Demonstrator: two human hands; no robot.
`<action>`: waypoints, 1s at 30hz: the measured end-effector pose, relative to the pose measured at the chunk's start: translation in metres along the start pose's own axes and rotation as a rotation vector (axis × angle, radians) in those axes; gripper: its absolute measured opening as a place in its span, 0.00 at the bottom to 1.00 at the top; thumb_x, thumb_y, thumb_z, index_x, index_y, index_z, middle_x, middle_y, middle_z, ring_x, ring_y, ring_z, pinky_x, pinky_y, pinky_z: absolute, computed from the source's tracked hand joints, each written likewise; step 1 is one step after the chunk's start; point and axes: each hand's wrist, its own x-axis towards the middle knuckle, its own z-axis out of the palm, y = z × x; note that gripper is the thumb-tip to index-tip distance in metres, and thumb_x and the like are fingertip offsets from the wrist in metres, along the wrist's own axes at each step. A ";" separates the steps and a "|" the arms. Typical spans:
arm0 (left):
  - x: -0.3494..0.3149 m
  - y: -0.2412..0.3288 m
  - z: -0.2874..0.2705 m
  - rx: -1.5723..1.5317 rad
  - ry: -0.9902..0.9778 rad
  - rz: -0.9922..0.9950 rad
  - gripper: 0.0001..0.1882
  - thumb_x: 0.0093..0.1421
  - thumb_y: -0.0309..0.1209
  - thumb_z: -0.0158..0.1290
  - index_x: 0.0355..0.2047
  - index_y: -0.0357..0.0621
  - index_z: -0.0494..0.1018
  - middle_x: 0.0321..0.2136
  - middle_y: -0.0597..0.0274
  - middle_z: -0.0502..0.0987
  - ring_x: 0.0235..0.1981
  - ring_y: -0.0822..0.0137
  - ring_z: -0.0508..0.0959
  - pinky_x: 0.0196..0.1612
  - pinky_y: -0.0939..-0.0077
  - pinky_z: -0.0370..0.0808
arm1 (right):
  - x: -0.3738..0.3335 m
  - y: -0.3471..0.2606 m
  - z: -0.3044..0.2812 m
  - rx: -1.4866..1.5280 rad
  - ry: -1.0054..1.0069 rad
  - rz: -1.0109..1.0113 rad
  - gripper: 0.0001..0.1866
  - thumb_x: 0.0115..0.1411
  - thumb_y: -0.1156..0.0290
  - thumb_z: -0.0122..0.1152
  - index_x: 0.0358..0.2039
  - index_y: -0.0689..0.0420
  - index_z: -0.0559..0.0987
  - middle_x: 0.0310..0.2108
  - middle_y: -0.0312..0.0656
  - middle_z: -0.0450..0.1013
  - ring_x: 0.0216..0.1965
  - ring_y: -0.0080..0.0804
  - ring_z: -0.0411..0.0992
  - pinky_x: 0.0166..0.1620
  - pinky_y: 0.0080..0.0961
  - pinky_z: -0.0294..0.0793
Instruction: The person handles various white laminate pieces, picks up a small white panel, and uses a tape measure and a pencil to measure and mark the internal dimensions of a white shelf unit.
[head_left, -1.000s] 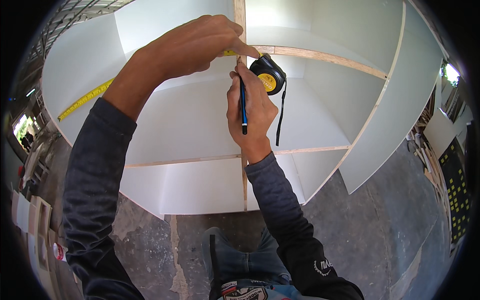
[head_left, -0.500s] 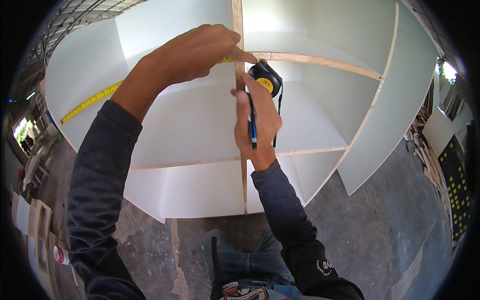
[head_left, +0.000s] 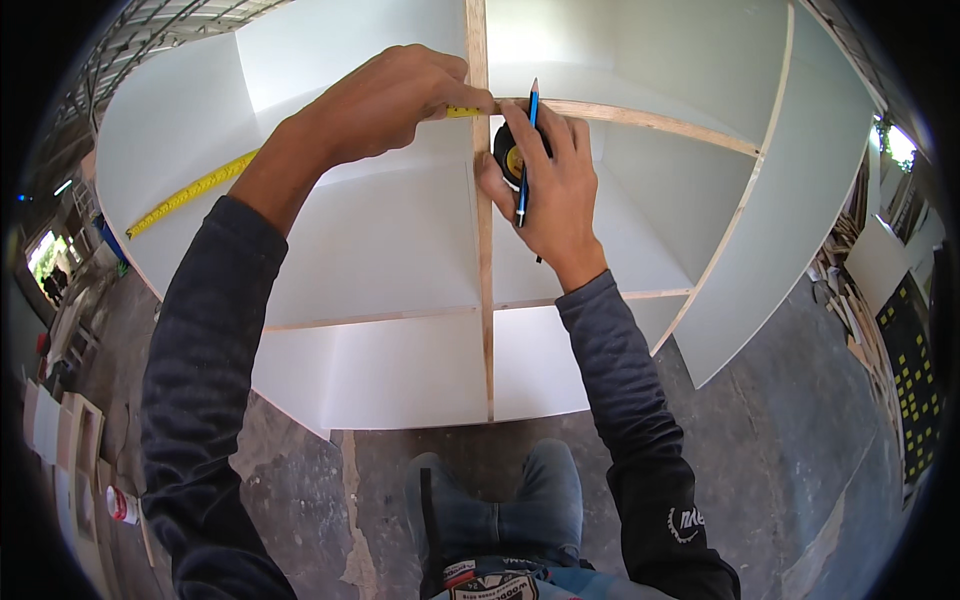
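Observation:
A white cabinet frame with bare wood edges lies before me, split by an upright divider [head_left: 484, 260]. My left hand [head_left: 395, 105] is closed at the divider's upper part, its fingers pinching the yellow tape blade [head_left: 190, 195]. That blade runs out to the left, passing behind my left wrist. Just right of the divider, my right hand [head_left: 562, 195] is wrapped round the black and yellow tape measure [head_left: 513, 160]. A blue pencil [head_left: 527, 150], tip up, is also held between its fingers. The hand covers much of the case, and the two hands nearly meet at the crosspiece [head_left: 640, 120].
Scrap boards and wood strips [head_left: 845, 300] lean at the far right beside a black panel with yellow squares [head_left: 915, 380]. At the left stand wooden pieces [head_left: 75, 450] and a white and red container [head_left: 122, 505]. Grey concrete floor [head_left: 750, 470] surrounds the cabinet.
My right hand has shifted up and right and turned over the tape measure, covering more of it. The pencil now points upward across the fingers. My left hand has drawn its extended finger in.

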 end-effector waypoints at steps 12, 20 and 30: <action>-0.130 -0.044 0.010 0.093 0.530 -0.216 0.10 0.52 0.21 0.63 0.36 0.40 0.80 0.31 0.60 0.76 0.34 0.61 0.75 0.38 0.68 0.72 | 0.007 -0.005 -0.002 0.068 -0.079 0.040 0.28 0.48 0.68 0.72 0.51 0.56 0.76 0.46 0.48 0.70 0.45 0.44 0.69 0.43 0.35 0.77; -0.223 -0.079 -0.007 0.223 0.581 -0.437 0.09 0.54 0.23 0.62 0.36 0.39 0.80 0.34 0.60 0.80 0.40 0.59 0.75 0.47 0.67 0.69 | 0.006 -0.003 0.000 0.097 -0.050 0.041 0.28 0.47 0.69 0.72 0.51 0.57 0.77 0.45 0.47 0.71 0.44 0.45 0.69 0.44 0.36 0.76; -0.308 -0.126 -0.036 0.212 0.531 -0.635 0.06 0.56 0.22 0.61 0.35 0.38 0.78 0.36 0.59 0.80 0.39 0.61 0.77 0.46 0.68 0.73 | 0.005 -0.003 0.001 0.118 -0.036 0.052 0.28 0.47 0.67 0.73 0.49 0.58 0.76 0.45 0.48 0.70 0.43 0.45 0.69 0.44 0.36 0.75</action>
